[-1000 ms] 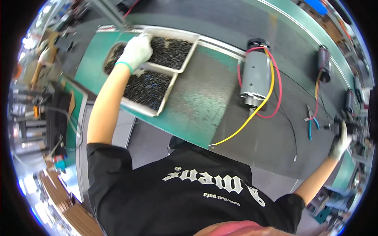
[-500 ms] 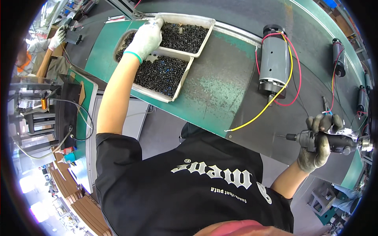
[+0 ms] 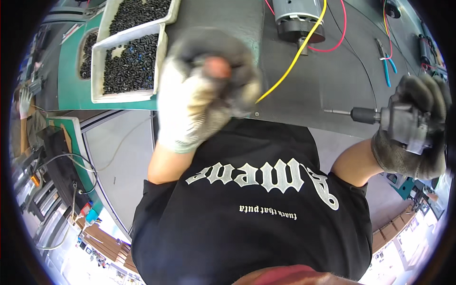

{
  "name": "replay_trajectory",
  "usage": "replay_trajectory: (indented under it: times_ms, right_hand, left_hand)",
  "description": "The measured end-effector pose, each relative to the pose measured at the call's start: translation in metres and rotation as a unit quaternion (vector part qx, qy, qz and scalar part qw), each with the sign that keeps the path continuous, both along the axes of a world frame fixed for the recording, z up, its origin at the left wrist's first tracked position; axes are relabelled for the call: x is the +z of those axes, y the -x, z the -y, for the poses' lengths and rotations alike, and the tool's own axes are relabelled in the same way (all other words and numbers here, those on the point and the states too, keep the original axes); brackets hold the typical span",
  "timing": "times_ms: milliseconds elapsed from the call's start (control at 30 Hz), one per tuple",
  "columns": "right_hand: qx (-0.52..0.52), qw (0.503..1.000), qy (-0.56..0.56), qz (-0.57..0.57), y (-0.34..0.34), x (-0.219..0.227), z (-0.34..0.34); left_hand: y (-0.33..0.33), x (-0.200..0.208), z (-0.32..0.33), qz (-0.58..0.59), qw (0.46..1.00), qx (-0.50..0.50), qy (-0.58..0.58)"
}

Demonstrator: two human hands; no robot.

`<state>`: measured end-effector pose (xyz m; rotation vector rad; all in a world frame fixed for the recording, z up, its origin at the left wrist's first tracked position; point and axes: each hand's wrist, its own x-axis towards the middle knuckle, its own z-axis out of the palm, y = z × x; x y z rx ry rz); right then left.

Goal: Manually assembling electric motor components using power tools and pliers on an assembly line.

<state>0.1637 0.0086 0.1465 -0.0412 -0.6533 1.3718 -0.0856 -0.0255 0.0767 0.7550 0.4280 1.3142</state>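
My left hand (image 3: 204, 95), in a white glove with dark fingers, is raised close to the view between the parts trays and the motor. Its fingers are curled and blurred, with a reddish spot among them; whatever they hold cannot be made out. Wrapped round a dark power screwdriver (image 3: 403, 123) is my right hand (image 3: 413, 156) in a grey-black glove. The tool lies level, its thin bit pointing left over the bench edge. A grey cylindrical motor (image 3: 301, 12) stands past the left hand, with a yellow wire (image 3: 289, 66) and a red wire (image 3: 339, 35) hanging off it.
Two white trays (image 3: 95, 88) of small black parts sit on the green-topped bench at the left. Blue-handled pliers (image 3: 387, 71) lie beyond the screwdriver. More motors (image 3: 422, 50) are at the far right. Another person's gloved hand (image 3: 24, 102) shows at the far left.
My left hand has left the trays and come right and nearer. My right hand still grips the screwdriver, now nearer the view. The view has shifted, so the trays and motor appear higher and farther left.
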Motion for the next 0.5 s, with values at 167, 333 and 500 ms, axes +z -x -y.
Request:
replay_trajectory:
  times_ms: [167,333,500]
  right_hand:
    - [-0.022,0.999,0.035,0.032,0.004,0.004,0.005]
    - [-0.048,0.996,0.063,0.045,0.003,-0.001,0.003]
    - [-0.072,0.992,0.095,0.046,0.002,-0.009,0.007]
  left_hand:
    - [-0.050,-0.016,0.008,0.166,0.969,-0.130,0.126]
    - [-0.075,-0.021,0.013,0.180,0.955,-0.112,0.207]
    - [-0.089,-0.018,0.010,0.117,0.965,-0.069,0.223]
